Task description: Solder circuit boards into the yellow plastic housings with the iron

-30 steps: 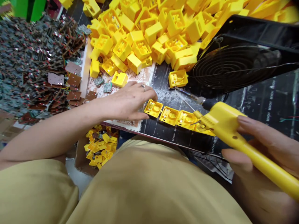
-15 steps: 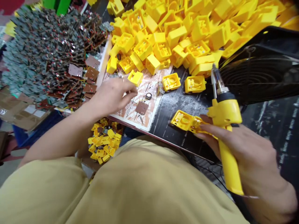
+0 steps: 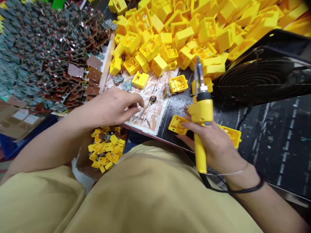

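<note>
My left hand (image 3: pixel 119 105) is over the patterned paper, its fingers curled together beside a small black round part (image 3: pixel 153 99) with wires. What the fingertips hold, if anything, is hidden. My right hand (image 3: pixel 209 136) grips a yellow soldering gun (image 3: pixel 201 111), its metal tip pointing away from me. The fingers of that hand also touch an open yellow case (image 3: pixel 177 125) near the table's front edge. Behind my right hand, partly covered by it, lies another yellow case (image 3: pixel 232 136). Farther back sits an open yellow case (image 3: pixel 178 84) with small parts inside.
A heap of yellow cases (image 3: pixel 170 35) fills the back. Many circuit boards (image 3: pixel 53 55) are piled at the left. A black fan (image 3: pixel 259 77) stands at the right. Below the table edge is a box of yellow cases (image 3: pixel 107 149). A black cable crosses my right wrist.
My right hand and the soldering gun have moved left. The brown board no longer shows on the paper. My left hand has shifted slightly, and small green boards now show behind it.
</note>
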Tool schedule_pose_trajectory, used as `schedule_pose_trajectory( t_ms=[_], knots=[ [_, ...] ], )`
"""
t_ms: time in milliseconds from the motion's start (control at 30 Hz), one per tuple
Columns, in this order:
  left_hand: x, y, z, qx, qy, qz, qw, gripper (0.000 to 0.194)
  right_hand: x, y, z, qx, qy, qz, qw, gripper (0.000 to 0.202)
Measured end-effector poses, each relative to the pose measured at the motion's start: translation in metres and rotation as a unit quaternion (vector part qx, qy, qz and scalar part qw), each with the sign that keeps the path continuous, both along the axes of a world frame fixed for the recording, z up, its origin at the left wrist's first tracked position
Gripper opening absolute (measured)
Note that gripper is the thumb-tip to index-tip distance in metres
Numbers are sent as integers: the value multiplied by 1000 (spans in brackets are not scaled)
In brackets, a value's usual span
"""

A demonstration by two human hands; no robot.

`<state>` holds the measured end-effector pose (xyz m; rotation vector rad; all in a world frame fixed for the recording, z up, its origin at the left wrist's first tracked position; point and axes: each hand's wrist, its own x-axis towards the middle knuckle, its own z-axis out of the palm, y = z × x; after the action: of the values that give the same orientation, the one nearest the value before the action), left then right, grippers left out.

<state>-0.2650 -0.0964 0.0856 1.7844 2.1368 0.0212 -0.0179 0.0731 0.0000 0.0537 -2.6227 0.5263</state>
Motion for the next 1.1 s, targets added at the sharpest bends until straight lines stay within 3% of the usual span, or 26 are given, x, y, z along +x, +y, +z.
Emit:
schedule_pose_trajectory(
  t_ms=[167,300,400,533,600,767,900,1100],
  knots=[
    [18,33,-29,-21,-137,-109,984,22,-5,-3,1,21,20,-12,999,45],
    [20,37,-45,-8,-132,-143,981,27,9,4,5,1,35,-49,998,55],
    [18,33,-42,-19,-94,-142,985,31,17,7,6,16,49,-71,996,58],
    [10,28,-31,-42,-93,-184,978,52,21,8,6,22,55,-73,996,60],
    [9,27,-28,-30,-90,-191,977,47,24,7,6,21,56,-81,995,61],
    [21,29,-47,41,-32,-136,989,26,27,3,8,-1,68,-110,992,58],
    [27,26,-68,119,-91,-48,987,24,29,0,19,30,84,-108,990,45],
    [28,29,-65,119,-168,22,978,14,39,0,34,-5,70,-107,992,21]
  ],
)
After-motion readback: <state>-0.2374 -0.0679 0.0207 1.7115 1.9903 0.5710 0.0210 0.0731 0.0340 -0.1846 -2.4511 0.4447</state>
